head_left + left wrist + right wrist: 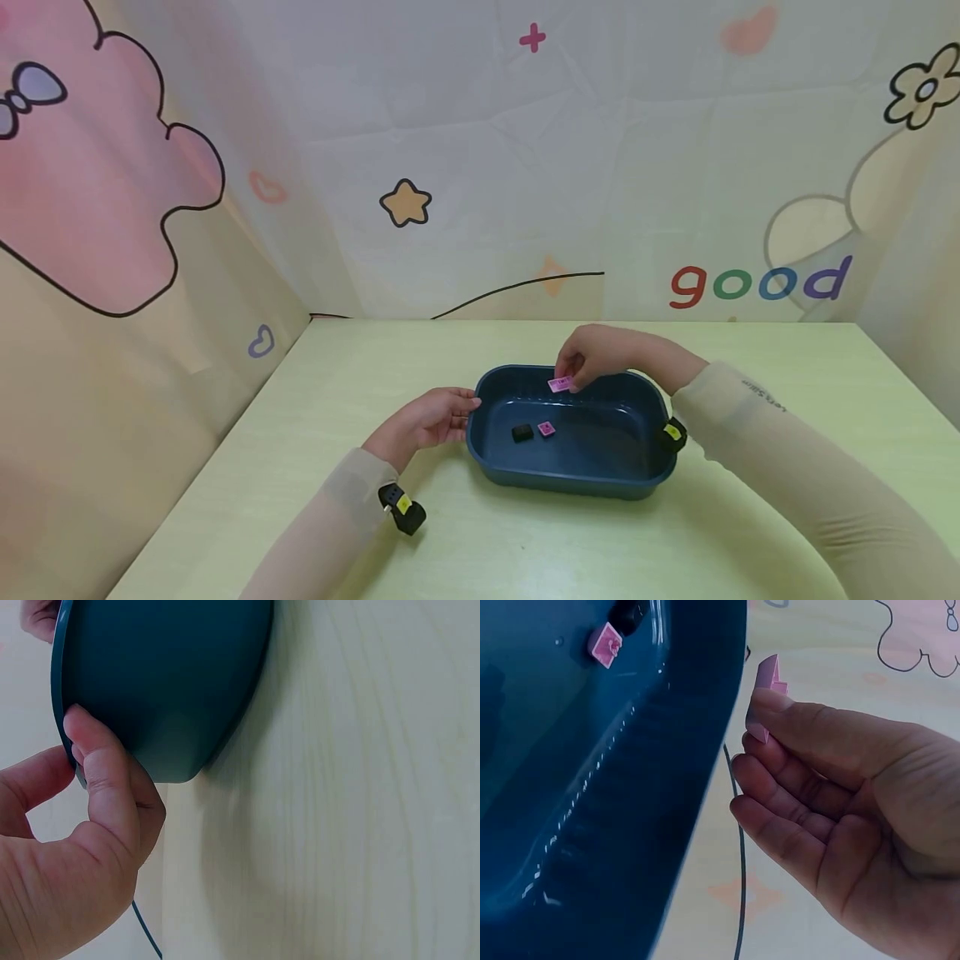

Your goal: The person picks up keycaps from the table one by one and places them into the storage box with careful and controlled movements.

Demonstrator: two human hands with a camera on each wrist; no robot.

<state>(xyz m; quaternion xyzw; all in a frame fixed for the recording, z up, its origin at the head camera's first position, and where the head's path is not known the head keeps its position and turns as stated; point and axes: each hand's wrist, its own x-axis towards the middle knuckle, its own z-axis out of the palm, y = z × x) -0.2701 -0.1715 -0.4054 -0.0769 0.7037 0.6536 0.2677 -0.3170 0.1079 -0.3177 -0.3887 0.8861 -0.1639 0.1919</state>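
A dark blue plastic basin (570, 486) stands on the table. My left hand (438, 417) grips its left rim, thumb on one side and fingers on the other, as the left wrist view also shows. Over the far rim, my right hand (600, 354) pinches a long pink keycap (765, 712) between thumb and index finger, its hollow side partly showing. On the basin floor lie a small pink keycap (546, 429), hollow side up with its stem visible (606, 645), and a small black piece (522, 432) just left of it.
The pale wooden table (337, 375) extends around the basin. Behind it hangs a printed curtain (465, 167) with stars, hearts and lettering. Each wrist wears a small black camera, one on the left sleeve (330, 517) and one on the right sleeve (795, 467).
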